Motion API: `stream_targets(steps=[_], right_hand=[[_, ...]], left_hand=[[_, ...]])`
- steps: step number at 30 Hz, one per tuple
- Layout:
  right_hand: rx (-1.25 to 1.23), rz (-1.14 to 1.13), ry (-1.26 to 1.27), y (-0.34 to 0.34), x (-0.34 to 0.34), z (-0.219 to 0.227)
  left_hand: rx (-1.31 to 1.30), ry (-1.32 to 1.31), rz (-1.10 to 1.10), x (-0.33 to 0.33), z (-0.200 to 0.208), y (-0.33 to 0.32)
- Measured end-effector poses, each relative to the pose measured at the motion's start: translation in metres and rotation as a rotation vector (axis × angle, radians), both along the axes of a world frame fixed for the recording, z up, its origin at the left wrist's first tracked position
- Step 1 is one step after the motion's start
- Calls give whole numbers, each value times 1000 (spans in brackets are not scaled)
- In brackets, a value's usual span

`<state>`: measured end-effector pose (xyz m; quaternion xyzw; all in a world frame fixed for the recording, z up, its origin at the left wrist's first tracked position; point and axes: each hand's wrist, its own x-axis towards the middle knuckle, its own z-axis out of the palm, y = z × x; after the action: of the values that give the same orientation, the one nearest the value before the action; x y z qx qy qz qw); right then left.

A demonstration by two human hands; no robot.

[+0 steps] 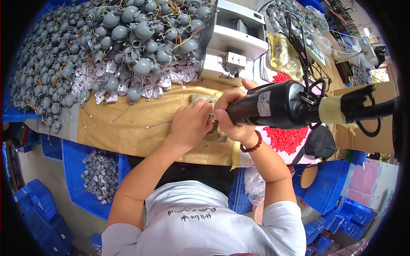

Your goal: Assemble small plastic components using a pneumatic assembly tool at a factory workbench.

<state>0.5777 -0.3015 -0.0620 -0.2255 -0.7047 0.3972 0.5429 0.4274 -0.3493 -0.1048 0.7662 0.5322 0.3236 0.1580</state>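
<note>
Heap of round parts [143, 32] on surface [128, 138], far left. Machine [235, 40] right of heap, behind left hand [192, 121] and right hand [232, 112]. Power tool [265, 104] in right hand, small-piece pile [286, 140] right. Bin [73, 170] lower left.

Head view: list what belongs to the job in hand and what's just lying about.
Likely the job:
black corded tool in the right grip
thin wire at the left grip
grey round wired parts
red pieces

Apparently just lying about:
black bundle
crumpled clear plastic
</note>
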Motion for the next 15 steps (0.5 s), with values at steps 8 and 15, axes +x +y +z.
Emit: stream_targets(steps=[8, 15], right_hand=[[200, 19, -260, 6, 7, 4], [-448, -342, 54, 33, 28, 37]], left_hand=[[-28, -4, 10, 1, 2, 0], [-101, 5, 55, 1, 8, -5]])
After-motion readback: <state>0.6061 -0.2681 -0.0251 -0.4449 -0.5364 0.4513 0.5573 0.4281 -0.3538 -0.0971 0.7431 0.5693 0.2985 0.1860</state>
